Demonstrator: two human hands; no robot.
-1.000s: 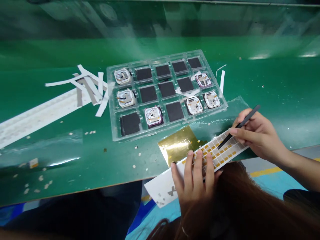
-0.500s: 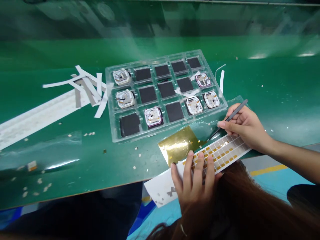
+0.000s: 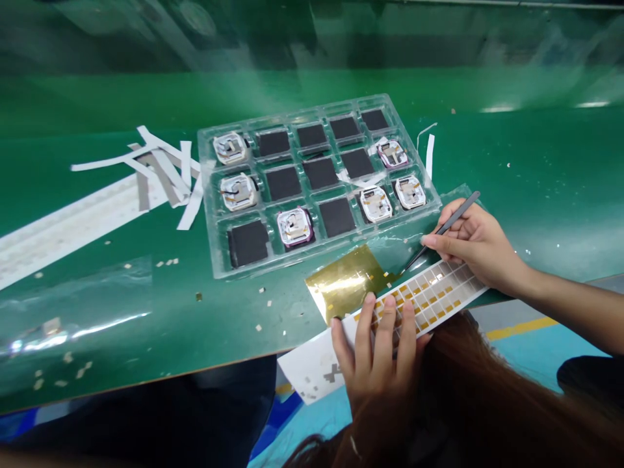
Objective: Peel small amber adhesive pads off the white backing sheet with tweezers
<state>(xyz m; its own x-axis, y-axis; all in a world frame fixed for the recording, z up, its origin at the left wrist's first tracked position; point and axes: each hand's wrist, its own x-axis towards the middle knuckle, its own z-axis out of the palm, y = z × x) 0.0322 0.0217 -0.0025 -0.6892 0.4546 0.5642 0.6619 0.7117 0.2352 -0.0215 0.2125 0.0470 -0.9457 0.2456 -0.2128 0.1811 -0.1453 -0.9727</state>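
Observation:
My left hand (image 3: pixel 383 357) lies with spread, stretched fingers on a white sticker sheet (image 3: pixel 446 290), pressing it at the bench's front edge. Rows of small amber pieces sit in the sheet's grid. My right hand (image 3: pixel 480 244) pinches dark tweezers (image 3: pixel 453 218) between thumb and fingers. They point down and left, with their tips just above the sheet's upper edge, close to some tiny pale bits. Whether the tips grip anything is too small to tell. Left of the tips lies a shiny gold film (image 3: pixel 346 279), its lower corner near my left fingertips.
Behind the film, a clear compartment tray (image 3: pixel 207 221) holds black pads and several white-framed watch-like parts (image 3: pixel 295 226). Paper strips (image 3: pixel 166 169) are heaped over a long white sheet (image 3: pixel 73 224) at left. Clear film (image 3: pixel 97 292) and tiny scraps lie on the green bench (image 3: pixel 546 162). Hair hangs below.
The view has shifted slightly, so the tray and strips appear a little further left. Both hands keep nearly the same pose, and the tweezers stay close to the sheet's upper edge.

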